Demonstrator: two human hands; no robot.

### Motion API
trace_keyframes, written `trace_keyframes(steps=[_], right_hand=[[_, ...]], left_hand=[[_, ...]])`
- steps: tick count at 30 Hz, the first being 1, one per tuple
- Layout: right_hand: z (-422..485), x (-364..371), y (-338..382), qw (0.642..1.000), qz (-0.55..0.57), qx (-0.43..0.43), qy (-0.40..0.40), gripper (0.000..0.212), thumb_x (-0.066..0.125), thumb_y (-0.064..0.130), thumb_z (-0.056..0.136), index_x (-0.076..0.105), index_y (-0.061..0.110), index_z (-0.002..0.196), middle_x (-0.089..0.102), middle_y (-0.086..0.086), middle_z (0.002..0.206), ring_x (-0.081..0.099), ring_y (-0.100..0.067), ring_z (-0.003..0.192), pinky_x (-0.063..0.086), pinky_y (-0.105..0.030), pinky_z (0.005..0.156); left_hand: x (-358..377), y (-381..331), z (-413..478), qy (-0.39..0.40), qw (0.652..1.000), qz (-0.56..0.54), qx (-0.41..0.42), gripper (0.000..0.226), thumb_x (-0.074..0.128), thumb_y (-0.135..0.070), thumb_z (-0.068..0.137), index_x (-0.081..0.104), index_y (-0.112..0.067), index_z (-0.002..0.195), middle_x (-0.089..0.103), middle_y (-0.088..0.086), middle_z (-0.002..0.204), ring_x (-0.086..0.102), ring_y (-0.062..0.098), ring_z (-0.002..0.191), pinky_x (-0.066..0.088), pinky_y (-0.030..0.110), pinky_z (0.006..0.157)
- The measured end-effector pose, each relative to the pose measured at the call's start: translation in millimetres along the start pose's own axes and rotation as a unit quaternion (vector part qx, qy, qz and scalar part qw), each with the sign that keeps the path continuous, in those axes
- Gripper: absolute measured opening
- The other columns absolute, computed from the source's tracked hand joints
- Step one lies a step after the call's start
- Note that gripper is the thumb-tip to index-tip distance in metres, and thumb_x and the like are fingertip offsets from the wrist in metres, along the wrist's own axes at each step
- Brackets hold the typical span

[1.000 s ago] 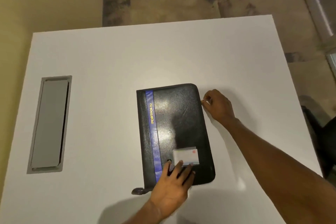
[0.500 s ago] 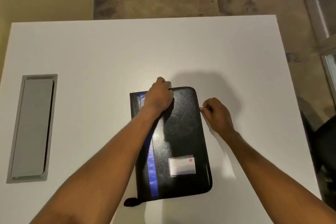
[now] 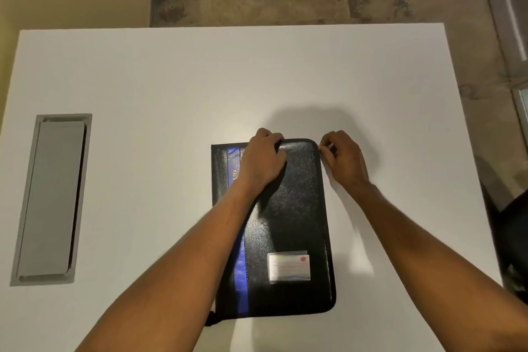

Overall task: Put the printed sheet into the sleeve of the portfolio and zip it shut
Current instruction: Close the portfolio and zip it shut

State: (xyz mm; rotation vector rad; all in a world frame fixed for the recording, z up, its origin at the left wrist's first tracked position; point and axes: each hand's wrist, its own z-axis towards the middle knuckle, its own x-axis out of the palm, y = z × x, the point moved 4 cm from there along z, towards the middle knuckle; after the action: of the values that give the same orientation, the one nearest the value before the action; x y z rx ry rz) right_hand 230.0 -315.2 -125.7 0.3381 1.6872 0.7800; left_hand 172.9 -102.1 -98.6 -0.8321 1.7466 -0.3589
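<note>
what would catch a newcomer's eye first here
A closed black portfolio with a blue stripe lies near the middle of the white table. The left hand presses its far edge, while the right hand pinches something small at its far right corner. A grey cable hatch sits far left.

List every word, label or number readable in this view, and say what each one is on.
Yellow lettering on the blue stripe of the portfolio: only a fragment shows beside the left hand, too little to read.
Card in the clear pocket: faint printed lines and a red dot, too small and blurred to read.
Nothing else in view carries text.
</note>
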Motion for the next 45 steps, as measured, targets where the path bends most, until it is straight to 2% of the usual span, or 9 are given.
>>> trace_keyframes(steps=[5,14,18,22,26,32,38,42,45], right_hand=[[48.0,-3.8,11.5,0.993,-0.031,-0.06,0.101,0.008,0.071,0.013,0.092,0.07,0.02,0.094,0.064,0.004,0.096,0.062,-0.02,0.082,0.054,-0.047,0.077],[110.7,35.9,61.5,0.935,-0.12,-0.195,0.27,0.003,0.07,0.033,0.094,0.071,0.031,0.096,0.063,0.013,0.107,0.062,-0.014,0.088,0.049,-0.036,0.077],[122.6,65.9,91.5,0.906,-0.144,-0.241,0.317,0.005,0.067,0.03,0.095,0.069,0.033,0.096,0.06,0.015,0.106,0.059,-0.011,0.083,0.04,-0.03,0.071],[130.7,89.4,120.7,0.885,-0.163,-0.267,0.344,0.018,0.067,0.017,0.089,0.07,0.034,0.091,0.059,0.014,0.102,0.059,-0.013,0.083,0.047,-0.032,0.073],[138.5,102.1,150.0,0.858,-0.179,-0.283,0.389,0.005,0.071,0.026,0.091,0.074,0.029,0.091,0.062,0.01,0.102,0.061,-0.014,0.089,0.048,-0.035,0.08],[136.3,125.7,195.2,0.835,-0.186,-0.308,0.416,0.006,0.067,0.024,0.094,0.073,0.023,0.095,0.062,0.006,0.104,0.053,-0.011,0.09,0.045,-0.034,0.084],[130.6,143.2,210.1,0.825,-0.197,-0.281,0.45,0.013,0.073,0.028,0.093,0.069,0.018,0.098,0.064,0.001,0.104,0.06,-0.021,0.097,0.05,-0.041,0.082],[128.3,140.3,209.7,0.839,-0.227,-0.25,0.426,0.018,0.073,0.032,0.092,0.069,0.017,0.102,0.063,0.001,0.107,0.061,-0.023,0.101,0.052,-0.039,0.085],[123.5,124.6,199.0,0.868,-0.224,-0.193,0.399,0.019,0.069,0.027,0.095,0.067,0.016,0.11,0.064,0.0,0.113,0.062,-0.025,0.106,0.053,-0.041,0.091]], left_hand=[[-2.0,-2.9,0.4,-0.006,1.0,-0.002,0.004,0.041,0.06,-0.025,0.096,0.067,-0.015,0.135,0.057,0.006,0.131,0.06,0.025,0.114,0.05,0.036,0.099],[1.0,2.2,6.5,-0.046,0.999,-0.022,-0.006,0.033,0.066,-0.023,0.095,0.072,-0.016,0.126,0.06,0.002,0.117,0.059,0.02,0.099,0.053,0.036,0.087],[4.2,2.3,8.2,-0.057,0.998,0.001,-0.008,0.034,0.066,-0.025,0.098,0.071,-0.02,0.131,0.06,0.002,0.136,0.061,0.024,0.112,0.054,0.043,0.094],[7.7,2.9,10.7,-0.064,0.998,0.016,-0.024,0.036,0.062,-0.026,0.101,0.068,-0.017,0.135,0.056,0.006,0.141,0.057,0.026,0.124,0.051,0.045,0.101],[9.6,1.4,8.8,-0.068,0.997,0.046,-0.016,0.036,0.054,-0.025,0.103,0.067,-0.015,0.135,0.06,0.008,0.138,0.058,0.028,0.121,0.05,0.046,0.1],[14.0,3.0,9.6,-0.068,0.997,0.028,-0.027,0.035,0.057,-0.025,0.102,0.066,-0.014,0.135,0.059,0.009,0.142,0.061,0.03,0.122,0.05,0.048,0.107],[22.8,9.9,7.3,-0.082,0.996,0.004,-0.034,0.02,0.064,-0.026,0.099,0.069,-0.009,0.109,0.069,0.012,0.113,0.068,0.028,0.095,0.059,0.041,0.085],[31.0,15.4,3.2,-0.06,0.998,0.013,-0.027,0.036,0.059,-0.029,0.098,0.056,-0.015,0.131,0.06,0.007,0.13,0.061,0.026,0.113,0.053,0.035,0.093],[31.3,19.3,-10.6,-0.048,0.998,0.046,0.006,0.041,0.06,-0.026,0.099,0.053,-0.014,0.138,0.052,0.011,0.138,0.058,0.029,0.115,0.054,0.044,0.097]])
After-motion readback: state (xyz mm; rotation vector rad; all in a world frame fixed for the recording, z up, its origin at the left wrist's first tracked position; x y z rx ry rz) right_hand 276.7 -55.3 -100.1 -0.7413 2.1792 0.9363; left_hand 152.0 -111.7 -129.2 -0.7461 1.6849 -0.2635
